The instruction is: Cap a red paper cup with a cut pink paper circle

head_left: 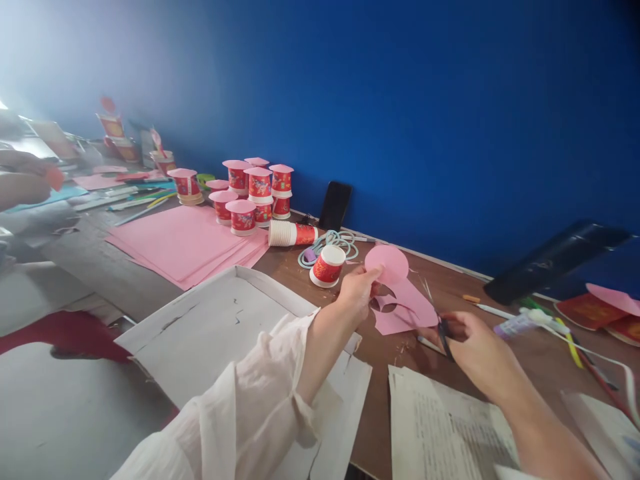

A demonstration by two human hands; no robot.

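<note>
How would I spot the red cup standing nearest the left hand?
From the blue wall, drop to the brown table. By the left hand, in front of the coiled pale cord, stands the red cup. It stands alone with a bare white top, unlike the pink-topped cups.

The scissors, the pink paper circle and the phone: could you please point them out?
Scissors point(443, 331), head view: dark handle.
Pink paper circle point(389, 263), head view: its middle.
Phone point(335, 205), head view: its dark face.

Matt beside glossy
We see smooth, matt paper point(417, 310), plastic-looking scissor handles point(444, 339), a crinkled cloth sleeve point(263, 383), a glossy phone point(335, 205) and a wood-like table point(376, 413).
</note>
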